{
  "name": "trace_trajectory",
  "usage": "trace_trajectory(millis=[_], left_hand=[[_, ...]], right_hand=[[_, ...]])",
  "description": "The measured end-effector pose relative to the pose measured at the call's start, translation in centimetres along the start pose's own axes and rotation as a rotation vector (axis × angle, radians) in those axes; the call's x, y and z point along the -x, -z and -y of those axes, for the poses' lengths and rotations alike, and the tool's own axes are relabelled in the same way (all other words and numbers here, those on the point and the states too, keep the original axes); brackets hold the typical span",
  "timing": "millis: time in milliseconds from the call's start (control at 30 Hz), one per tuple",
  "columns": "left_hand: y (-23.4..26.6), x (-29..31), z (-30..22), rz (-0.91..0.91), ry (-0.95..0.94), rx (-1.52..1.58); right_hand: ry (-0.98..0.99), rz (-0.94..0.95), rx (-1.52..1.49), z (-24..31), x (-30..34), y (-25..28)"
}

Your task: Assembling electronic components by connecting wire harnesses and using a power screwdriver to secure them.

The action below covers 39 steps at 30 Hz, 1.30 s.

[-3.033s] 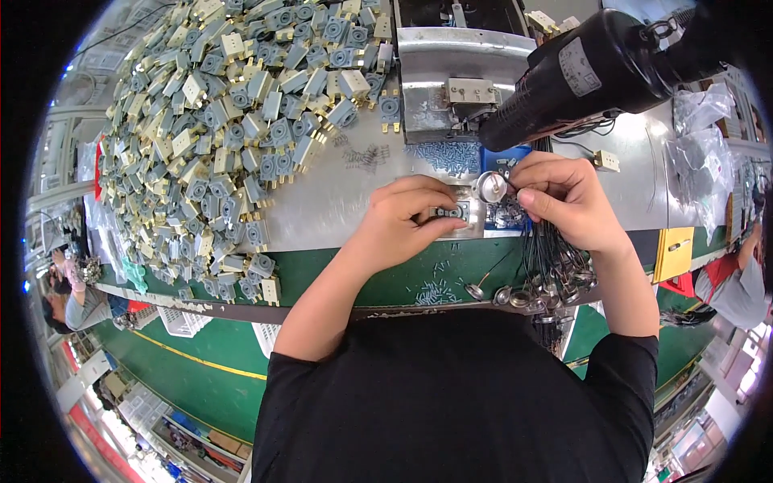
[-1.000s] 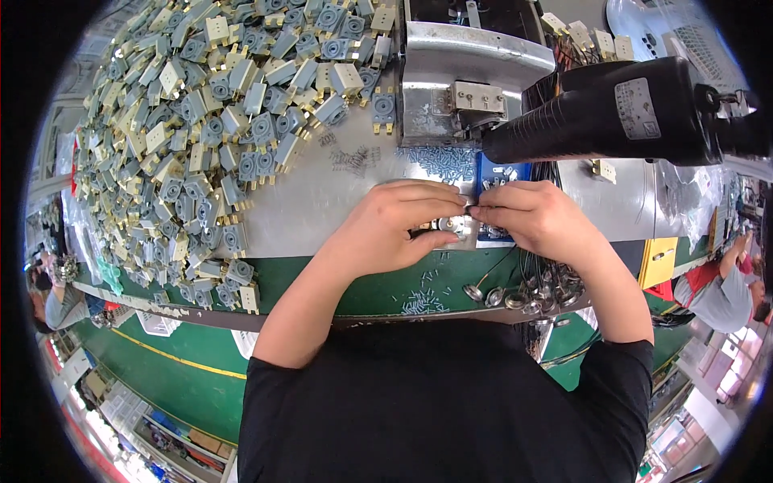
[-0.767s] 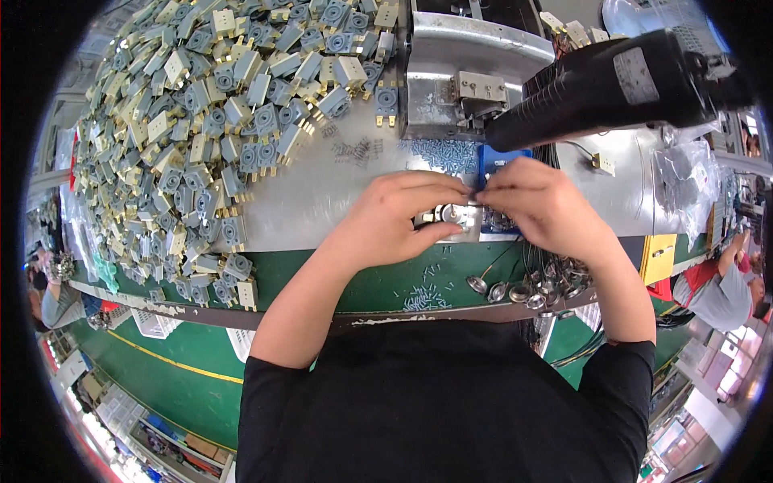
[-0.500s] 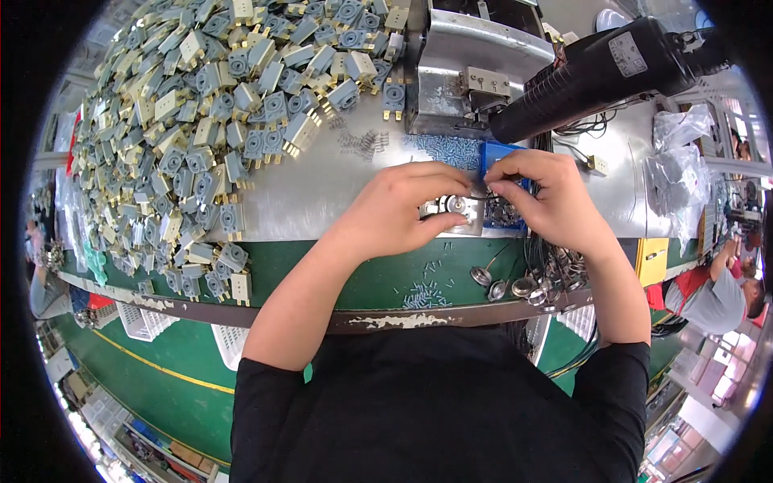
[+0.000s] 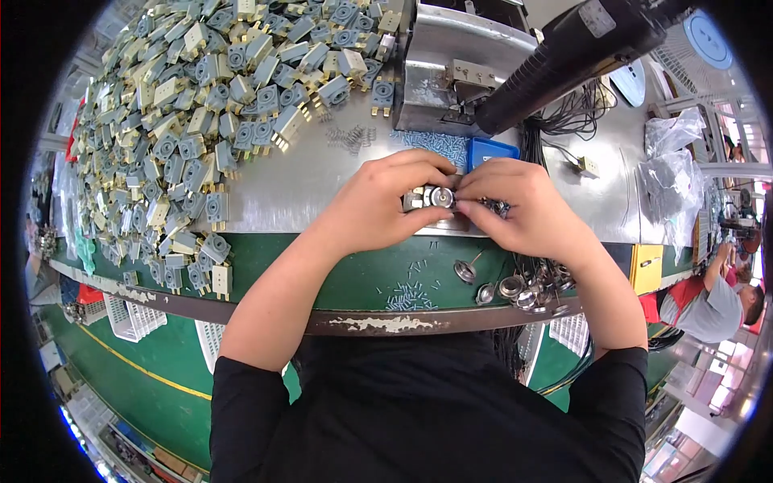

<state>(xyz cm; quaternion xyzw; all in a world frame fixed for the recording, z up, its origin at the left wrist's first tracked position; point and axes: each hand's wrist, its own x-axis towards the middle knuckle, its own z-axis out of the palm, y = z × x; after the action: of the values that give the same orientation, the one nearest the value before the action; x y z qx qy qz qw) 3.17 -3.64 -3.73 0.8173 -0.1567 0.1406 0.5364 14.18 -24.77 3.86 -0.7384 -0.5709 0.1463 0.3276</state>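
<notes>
Between my hands is a small grey-and-metal assembly with a round metal disc facing up. My left hand grips it from the left, fingers curled over the far side and thumb along the near side. From the right, my right hand presses thumb and fingertips together at the disc's right edge. Whatever those fingertips pinch is hidden. Just beyond my hands lie a heap of small blue screws and a blue tray. Small dark parts show under my right hand.
A large pile of grey plastic housings covers the left. A metal fixture and a black power screwdriver stand ahead. Springs, loose screws, round metal parts with black wires and a yellow box lie around.
My right hand has come down and closer to my left, its fingertips now at the disc's edge. A dark wire seen at its fingers before is now hidden. The view has shifted slightly.
</notes>
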Motion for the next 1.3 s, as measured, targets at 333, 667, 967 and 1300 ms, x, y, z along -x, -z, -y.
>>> trace_trajectory(millis=[333, 667, 967, 1300], left_hand=[[-0.2, -0.2, -0.2, 0.016, 0.052, -0.012], [0.0, -0.2, -0.1, 0.029, 0.092, 0.024], [-0.2, -0.3, -0.2, 0.016, 0.097, 0.027], [-0.5, -0.4, -0.3, 0.012, 0.097, 0.014]], right_hand=[[-0.225, 0.062, -0.14, -0.2, -1.6, 0.6], [-0.274, 0.016, -0.109, -0.4, -1.3, -0.3], [-0.186, 0.143, -0.056, -2.1, -2.4, 0.6], [-0.105, 0.079, 0.134, -1.9, -0.8, -0.2]])
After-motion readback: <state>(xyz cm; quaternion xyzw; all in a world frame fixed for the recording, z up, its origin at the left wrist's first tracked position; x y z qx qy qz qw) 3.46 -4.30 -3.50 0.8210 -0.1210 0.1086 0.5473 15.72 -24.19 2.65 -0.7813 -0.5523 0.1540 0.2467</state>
